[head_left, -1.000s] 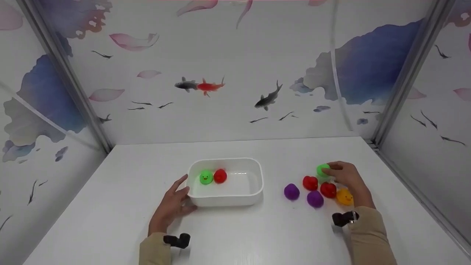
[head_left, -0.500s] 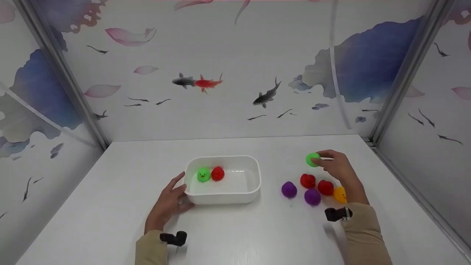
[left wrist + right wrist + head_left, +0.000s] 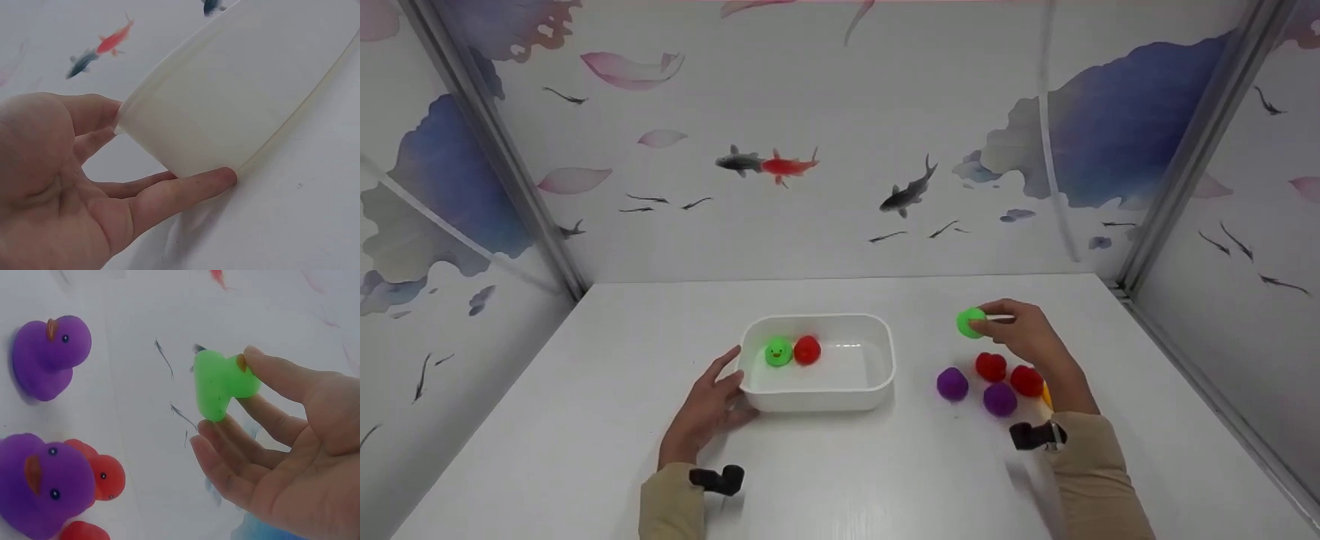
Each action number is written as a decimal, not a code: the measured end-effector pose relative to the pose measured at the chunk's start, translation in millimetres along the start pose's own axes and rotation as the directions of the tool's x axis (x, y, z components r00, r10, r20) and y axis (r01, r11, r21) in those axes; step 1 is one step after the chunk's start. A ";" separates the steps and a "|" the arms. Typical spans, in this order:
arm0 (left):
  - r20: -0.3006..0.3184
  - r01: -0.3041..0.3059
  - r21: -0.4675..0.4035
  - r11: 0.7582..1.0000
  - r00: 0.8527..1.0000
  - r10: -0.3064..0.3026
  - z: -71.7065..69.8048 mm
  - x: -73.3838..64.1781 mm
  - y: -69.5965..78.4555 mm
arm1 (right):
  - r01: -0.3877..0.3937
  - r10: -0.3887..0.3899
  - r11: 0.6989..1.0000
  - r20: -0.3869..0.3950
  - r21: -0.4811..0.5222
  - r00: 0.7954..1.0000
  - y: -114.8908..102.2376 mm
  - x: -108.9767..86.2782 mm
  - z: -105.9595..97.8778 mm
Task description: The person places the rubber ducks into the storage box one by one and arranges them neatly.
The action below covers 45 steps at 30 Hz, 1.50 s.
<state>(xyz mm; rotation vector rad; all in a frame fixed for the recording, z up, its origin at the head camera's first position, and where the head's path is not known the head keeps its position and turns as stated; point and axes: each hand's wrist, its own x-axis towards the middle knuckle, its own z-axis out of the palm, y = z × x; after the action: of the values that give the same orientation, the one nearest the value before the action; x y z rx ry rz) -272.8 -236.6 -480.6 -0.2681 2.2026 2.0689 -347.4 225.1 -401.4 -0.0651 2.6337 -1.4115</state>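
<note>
My right hand (image 3: 1020, 328) pinches a green rubber duck (image 3: 225, 382) between thumb and fingertips, held up above the table. In the right wrist view, the duck is tipped, its orange beak beside the thumb. At its left end, the white plastic box (image 3: 817, 401) is held by my left hand (image 3: 705, 409). In the left wrist view, that hand's fingers are at the rim and the thumb (image 3: 191, 188) lies along the lower wall. Inside the box sit a green duck (image 3: 778, 352) and a red duck (image 3: 808, 350).
Right of the box, on the white table (image 3: 840, 465), are two purple ducks (image 3: 952, 384) and two red ducks (image 3: 991, 367). A yellow duck (image 3: 1047, 396) is mostly hidden behind the right wrist. Printed walls (image 3: 840, 247) enclose the back and sides.
My right hand has lifted the green duck from beside the other ducks and carried it leftward toward the box. The left hand keeps its place at the box.
</note>
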 end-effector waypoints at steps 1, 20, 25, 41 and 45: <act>0.001 -0.003 -0.005 1.000 1.000 0.003 -0.2 0.2 0.1 | 0.008 -0.008 1.000 0.003 0.001 1.000 -1.8 0.3 2.0; -0.020 0.022 0.022 1.000 1.000 -0.021 0.9 2.0 -1.5 | 0.104 -0.105 0.994 0.031 0.008 0.994 -20.1 6.9 35.6; -0.015 0.014 0.009 1.000 1.000 -0.014 -0.3 1.8 -1.5 | 0.134 -0.137 0.990 0.072 0.045 0.988 -30.8 17.0 50.5; 0.001 -0.018 -0.008 1.000 1.000 0.018 -1.2 0.8 -2.3 | 0.110 -0.117 0.988 0.069 0.104 0.991 -65.1 43.9 102.7; 0.003 -0.014 -0.014 1.000 1.000 0.014 -2.4 2.2 -3.1 | 0.092 -0.096 0.994 0.076 0.057 0.993 -71.5 47.2 113.0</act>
<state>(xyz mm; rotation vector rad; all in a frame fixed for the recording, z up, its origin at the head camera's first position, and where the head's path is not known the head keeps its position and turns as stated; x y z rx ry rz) -274.2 -239.3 -483.9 -0.2505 2.1954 2.0911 -379.0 87.0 -408.9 -0.2360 2.5590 -1.4754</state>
